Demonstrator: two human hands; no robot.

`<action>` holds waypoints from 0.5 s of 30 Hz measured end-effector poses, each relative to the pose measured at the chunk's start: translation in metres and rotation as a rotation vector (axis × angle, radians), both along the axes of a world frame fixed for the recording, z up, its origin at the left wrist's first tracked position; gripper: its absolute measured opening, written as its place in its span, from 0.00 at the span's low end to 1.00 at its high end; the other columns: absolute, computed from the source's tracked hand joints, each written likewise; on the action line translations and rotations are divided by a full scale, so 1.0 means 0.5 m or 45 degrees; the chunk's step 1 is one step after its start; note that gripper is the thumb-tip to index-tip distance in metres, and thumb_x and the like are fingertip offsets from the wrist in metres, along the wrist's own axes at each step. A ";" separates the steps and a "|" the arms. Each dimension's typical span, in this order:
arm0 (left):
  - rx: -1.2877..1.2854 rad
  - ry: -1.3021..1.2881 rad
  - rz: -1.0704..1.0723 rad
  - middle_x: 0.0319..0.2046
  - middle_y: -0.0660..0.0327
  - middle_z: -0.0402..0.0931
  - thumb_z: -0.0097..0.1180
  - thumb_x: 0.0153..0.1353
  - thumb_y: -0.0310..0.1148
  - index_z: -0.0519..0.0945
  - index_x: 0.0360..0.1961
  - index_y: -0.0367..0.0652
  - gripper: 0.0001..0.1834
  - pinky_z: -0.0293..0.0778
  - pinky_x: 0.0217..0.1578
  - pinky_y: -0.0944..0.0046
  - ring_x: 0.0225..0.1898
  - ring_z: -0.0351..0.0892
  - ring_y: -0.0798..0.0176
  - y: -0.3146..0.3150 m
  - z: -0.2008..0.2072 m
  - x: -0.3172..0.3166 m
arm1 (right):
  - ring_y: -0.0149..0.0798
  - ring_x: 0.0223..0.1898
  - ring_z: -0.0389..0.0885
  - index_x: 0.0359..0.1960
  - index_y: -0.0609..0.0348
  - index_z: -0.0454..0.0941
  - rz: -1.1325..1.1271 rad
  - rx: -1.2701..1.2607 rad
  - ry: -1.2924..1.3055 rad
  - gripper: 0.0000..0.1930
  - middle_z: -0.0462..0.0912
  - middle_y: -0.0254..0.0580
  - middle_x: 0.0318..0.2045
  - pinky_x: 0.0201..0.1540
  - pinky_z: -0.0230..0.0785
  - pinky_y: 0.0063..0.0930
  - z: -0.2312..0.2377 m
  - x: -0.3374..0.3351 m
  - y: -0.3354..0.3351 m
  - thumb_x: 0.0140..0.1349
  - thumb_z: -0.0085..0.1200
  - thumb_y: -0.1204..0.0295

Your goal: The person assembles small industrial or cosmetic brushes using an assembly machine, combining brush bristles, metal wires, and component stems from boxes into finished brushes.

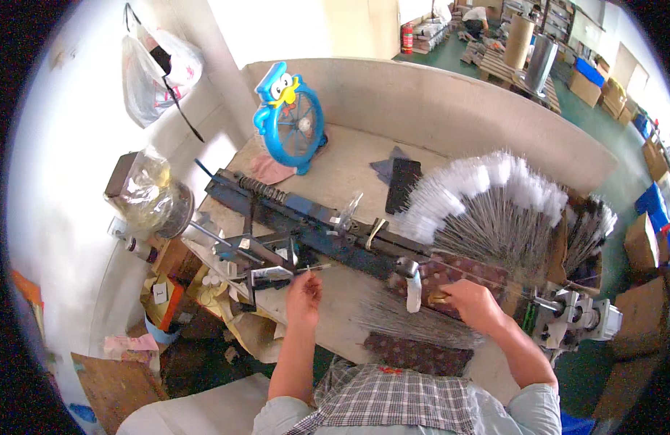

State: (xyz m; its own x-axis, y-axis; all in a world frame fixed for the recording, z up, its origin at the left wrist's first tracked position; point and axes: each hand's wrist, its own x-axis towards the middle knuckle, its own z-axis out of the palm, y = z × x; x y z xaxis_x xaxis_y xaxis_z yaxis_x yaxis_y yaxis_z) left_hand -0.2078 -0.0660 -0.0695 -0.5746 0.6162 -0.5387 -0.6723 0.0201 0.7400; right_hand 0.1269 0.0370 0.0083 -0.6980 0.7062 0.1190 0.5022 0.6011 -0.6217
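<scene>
My left hand is closed with its fingers curled up, by the dark metal frame at the left of the long machine. A thin pale rod shows at its fingertips; whether they grip it is too small to tell. My right hand is closed around a small brass-coloured piece, just right of a white-wrapped handle. Under my right hand lies a loose bundle of thin metal wires. A large fan of wire brushes with white bristle tips lies beyond it.
A blue duck-shaped fan stands at the back left, near a black phone-like slab. A motor with metal fittings sits at the right end. A low partition closes the table's far side. Cardboard boxes stand on the right.
</scene>
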 end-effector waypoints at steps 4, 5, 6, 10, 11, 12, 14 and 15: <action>0.134 0.276 -0.141 0.21 0.64 0.72 0.53 0.56 0.37 0.74 0.26 0.41 0.10 0.66 0.29 0.71 0.25 0.71 0.69 -0.013 0.008 0.060 | 0.49 0.34 0.77 0.38 0.62 0.78 -0.031 0.117 0.118 0.11 0.79 0.47 0.32 0.36 0.70 0.35 0.086 0.021 -0.001 0.50 0.57 0.77; 0.106 0.464 -0.296 0.22 0.63 0.73 0.53 0.56 0.36 0.74 0.27 0.40 0.10 0.67 0.28 0.70 0.25 0.71 0.69 -0.012 0.053 0.109 | 0.48 0.34 0.78 0.36 0.60 0.78 -0.092 0.213 0.130 0.10 0.79 0.46 0.30 0.38 0.70 0.36 0.102 0.026 0.010 0.50 0.57 0.75; 0.085 0.654 -0.449 0.22 0.62 0.74 0.53 0.57 0.35 0.75 0.28 0.38 0.09 0.67 0.28 0.70 0.25 0.72 0.69 -0.012 0.099 0.174 | 0.47 0.35 0.78 0.34 0.59 0.79 -0.150 0.310 0.140 0.09 0.80 0.44 0.29 0.39 0.71 0.36 0.116 0.033 0.016 0.50 0.57 0.73; 0.197 0.133 -0.677 0.26 0.61 0.77 0.54 0.59 0.32 0.77 0.34 0.36 0.09 0.69 0.29 0.72 0.24 0.72 0.72 0.053 0.161 0.345 | 0.47 0.34 0.78 0.33 0.58 0.80 -0.357 0.051 0.227 0.10 0.81 0.45 0.30 0.39 0.71 0.35 0.098 0.052 0.045 0.49 0.59 0.68; 0.237 0.098 -0.758 0.27 0.60 0.78 0.54 0.60 0.32 0.77 0.36 0.36 0.09 0.69 0.28 0.73 0.24 0.72 0.72 0.071 0.170 0.371 | 0.47 0.35 0.78 0.34 0.58 0.80 -0.337 0.006 0.231 0.11 0.81 0.46 0.32 0.40 0.71 0.35 0.098 0.059 0.041 0.50 0.58 0.68; 0.243 0.104 -0.768 0.27 0.60 0.78 0.54 0.60 0.32 0.77 0.36 0.36 0.09 0.69 0.28 0.73 0.24 0.72 0.72 0.086 0.168 0.388 | 0.47 0.35 0.78 0.34 0.59 0.80 -0.326 0.037 0.223 0.11 0.81 0.46 0.32 0.40 0.71 0.35 0.088 0.069 0.040 0.50 0.58 0.68; 0.376 0.175 -0.846 0.28 0.61 0.78 0.53 0.61 0.32 0.78 0.37 0.37 0.09 0.69 0.27 0.75 0.24 0.72 0.74 0.116 0.152 0.412 | 0.48 0.35 0.78 0.34 0.59 0.79 -0.319 0.073 0.222 0.11 0.81 0.46 0.32 0.40 0.71 0.35 0.082 0.088 0.037 0.50 0.58 0.68; 0.377 0.183 -0.855 0.28 0.61 0.78 0.53 0.61 0.32 0.78 0.37 0.37 0.09 0.69 0.27 0.75 0.24 0.72 0.74 0.121 0.147 0.419 | 0.48 0.35 0.79 0.35 0.59 0.79 -0.358 0.019 0.231 0.11 0.81 0.47 0.32 0.40 0.71 0.35 0.086 0.095 0.032 0.50 0.58 0.69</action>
